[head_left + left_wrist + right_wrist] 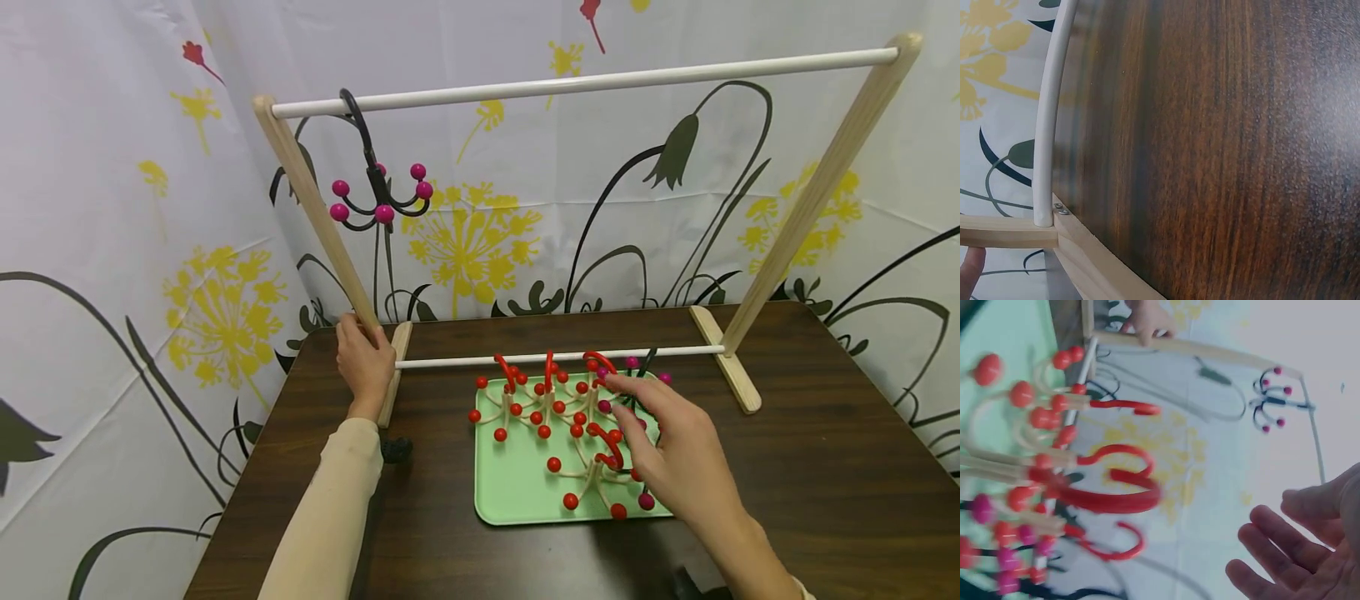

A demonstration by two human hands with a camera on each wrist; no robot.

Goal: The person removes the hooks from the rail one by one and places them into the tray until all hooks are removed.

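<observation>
My left hand [365, 362] grips the lower left post of a wooden rack [322, 204]; one fingertip [971, 267] shows against the post in the left wrist view. Over the right side of a green tray [510, 492] hovers my right hand [686, 450], fingers apart and holding nothing. In the right wrist view its fingers [1279, 544] are spread and relaxed. On the tray stand several hook-topped pieces with pale arms, red balls and a red hook [609, 446]. Black-armed pieces with magenta balls [647, 501] are partly hidden behind my right hand.
From the rack's white top rod [585, 82] hangs a black hooked piece with magenta balls [382, 196], near the left end. A white lower rod [480, 362] runs behind the tray. The dark wooden table [840, 467] ends at a flower-patterned curtain [480, 250].
</observation>
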